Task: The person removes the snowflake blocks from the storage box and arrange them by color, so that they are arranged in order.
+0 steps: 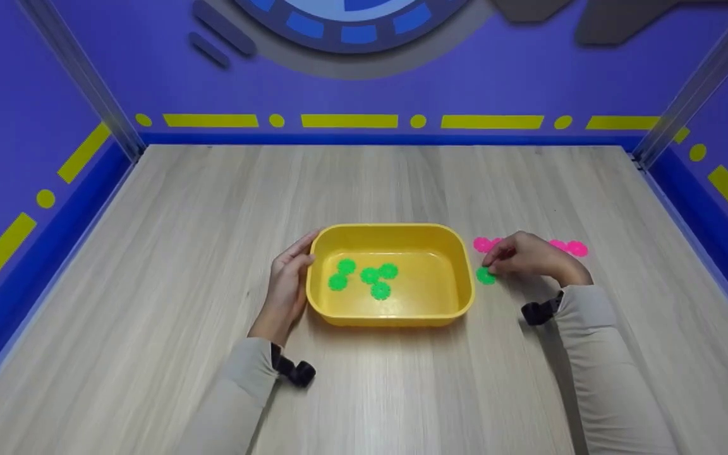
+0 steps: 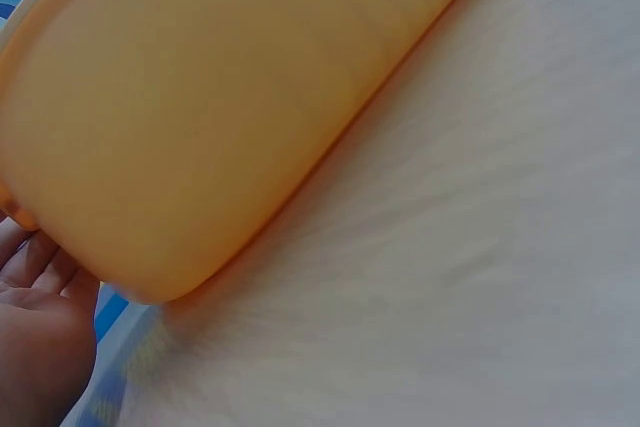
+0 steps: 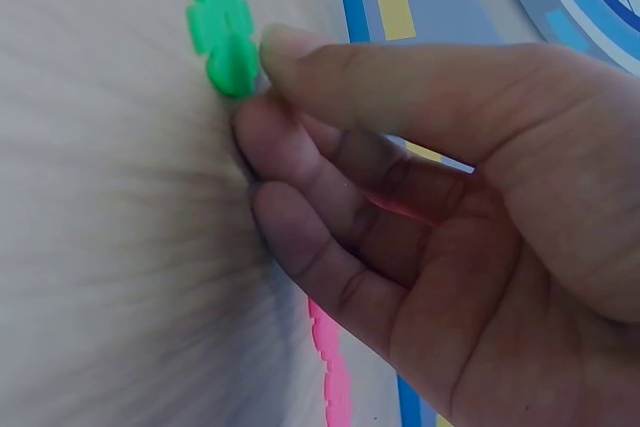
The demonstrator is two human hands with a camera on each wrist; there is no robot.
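In the head view, the left hand [image 1: 285,281] grips the left end of a yellow tub [image 1: 430,278], which sits at the middle of the frame on the wooden tabletop [image 1: 370,392]. Green discs [image 1: 380,291] lie inside it, two at its left and three near its middle. Right of the tub, the right hand [image 1: 531,258] pinches a green piece [image 1: 485,276] between thumb and finger, just beside the tub's right wall. Pink discs [image 1: 577,248] lie in a row right of centre, partly hidden behind that hand.
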